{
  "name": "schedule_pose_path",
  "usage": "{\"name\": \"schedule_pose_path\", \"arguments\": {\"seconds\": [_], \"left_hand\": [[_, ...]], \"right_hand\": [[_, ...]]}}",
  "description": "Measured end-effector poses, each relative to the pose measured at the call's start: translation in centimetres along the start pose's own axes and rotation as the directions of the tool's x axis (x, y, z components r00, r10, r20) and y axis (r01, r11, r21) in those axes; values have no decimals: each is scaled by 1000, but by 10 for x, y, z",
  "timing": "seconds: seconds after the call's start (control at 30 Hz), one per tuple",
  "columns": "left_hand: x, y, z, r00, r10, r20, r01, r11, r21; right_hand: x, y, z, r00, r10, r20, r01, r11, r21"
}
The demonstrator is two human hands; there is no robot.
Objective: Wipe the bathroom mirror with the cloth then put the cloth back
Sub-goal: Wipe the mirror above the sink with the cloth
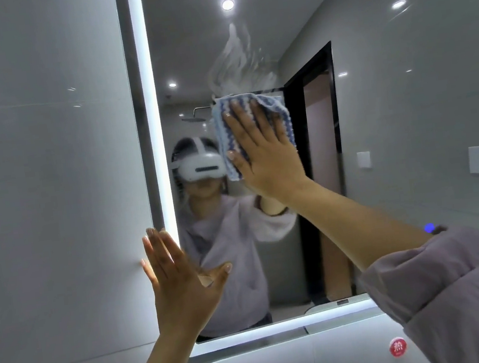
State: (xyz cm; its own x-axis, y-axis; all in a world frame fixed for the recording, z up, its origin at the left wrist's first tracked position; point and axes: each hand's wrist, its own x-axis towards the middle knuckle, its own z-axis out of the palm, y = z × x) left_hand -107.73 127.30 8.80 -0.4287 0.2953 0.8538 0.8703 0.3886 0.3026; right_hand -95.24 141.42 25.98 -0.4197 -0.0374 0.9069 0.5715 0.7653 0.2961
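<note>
The right hand (262,154) presses a blue-and-white striped cloth (275,106) flat against the bathroom mirror (373,104), towards the upper middle of the glass, its fingers straight and spread over the fabric, not curled round it. Wet wipe streaks (236,67) show on the mirror just above the cloth. The left hand (178,282) lies flat, fingers straight and holding nothing, against the mirror's lit left edge strip (153,131), low down. A round red sticker (398,346) sits just below the mirror's bottom edge

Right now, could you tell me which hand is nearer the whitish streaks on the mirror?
Right: the right hand presses the striped blue-and-white cloth just below the whitish streaks; the left hand sits far lower-left.
</note>
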Motion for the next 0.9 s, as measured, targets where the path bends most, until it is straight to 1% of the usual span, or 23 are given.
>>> {"name": "schedule_pose_path", "arguments": {"seconds": [0.17,0.27,0.43,0.67,0.8,0.9], "left_hand": [[-1,1,-3,1000,0,8,0,1000,-17],[-1,2,-3,1000,-3,20,3,1000,-20],[0,1,-2,1000,-1,27,1,1000,-10],[-1,1,-1,1000,13,4,-13,1000,-9],[-1,0,0,1000,4,11,-4,1000,7],[0,1,1,1000,-9,20,9,1000,10]], "right_hand": [[-20,52,-1,995,103,-5,-103,994,-39],[-36,77,1,987,159,-8,-159,987,-26],[-66,117,3,961,275,14,-274,960,-52],[-93,143,6,875,483,-35,-483,875,-11],[-97,139,8,800,595,-75,-594,804,33],[-93,132,10,747,661,-72,-661,750,27]]}}
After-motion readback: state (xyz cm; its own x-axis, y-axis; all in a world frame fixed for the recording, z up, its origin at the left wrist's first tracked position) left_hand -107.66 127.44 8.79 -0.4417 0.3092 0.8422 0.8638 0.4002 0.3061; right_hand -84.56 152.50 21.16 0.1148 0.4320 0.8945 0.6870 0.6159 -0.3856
